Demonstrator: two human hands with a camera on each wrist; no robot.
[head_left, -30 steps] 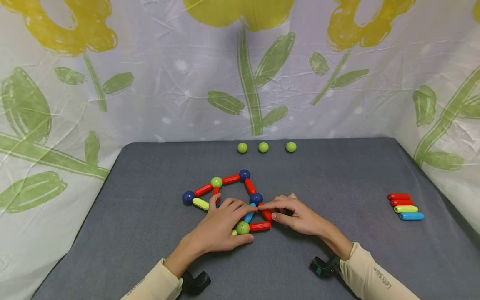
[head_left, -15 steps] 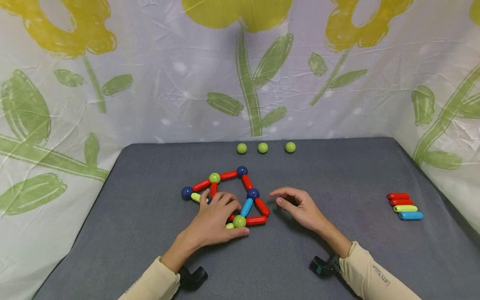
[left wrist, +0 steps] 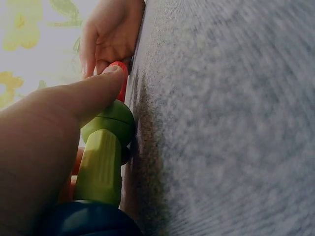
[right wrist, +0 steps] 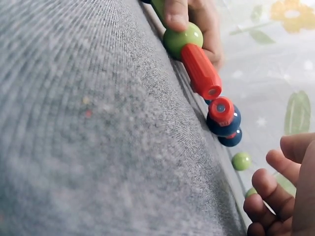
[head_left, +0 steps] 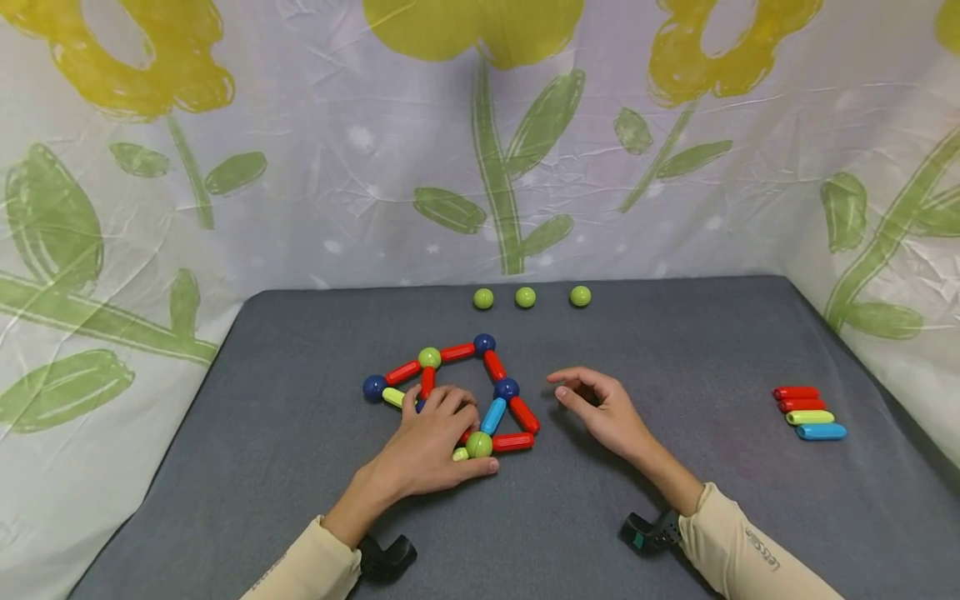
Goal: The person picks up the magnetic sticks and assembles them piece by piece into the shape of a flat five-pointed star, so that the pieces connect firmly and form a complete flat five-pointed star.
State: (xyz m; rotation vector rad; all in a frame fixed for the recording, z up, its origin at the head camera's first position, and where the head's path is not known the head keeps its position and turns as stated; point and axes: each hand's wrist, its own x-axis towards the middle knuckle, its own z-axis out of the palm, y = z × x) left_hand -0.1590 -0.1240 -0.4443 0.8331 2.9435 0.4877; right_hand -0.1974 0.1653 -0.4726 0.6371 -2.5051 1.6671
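A flat frame of magnetic sticks and balls (head_left: 457,352) lies on the table. My left hand (head_left: 427,437) arches over its near left part, covering some pieces, and grips it there. The left thumb (left wrist: 98,93) lies along a green ball (left wrist: 110,123), beside a yellow-green stick (left wrist: 100,164). A light-blue stick (head_left: 493,416) links that ball to a dark blue ball (head_left: 507,388). Two red sticks (right wrist: 202,71) on the right side have bare metal ends close together, with no ball between them. My right hand (head_left: 600,412) hovers right of the frame, fingers loosely bent, holding nothing.
Three loose green balls (head_left: 526,297) sit in a row near the table's far edge. At the right lie two red sticks (head_left: 797,392), a yellow-green stick (head_left: 810,417) and a blue stick (head_left: 821,432). A flower-printed cloth (head_left: 337,167) hangs behind the table (head_left: 675,333).
The right hand has let go of the frame's right corner and drawn back to the right. The left hand stays on the frame, which has shifted slightly left and away.
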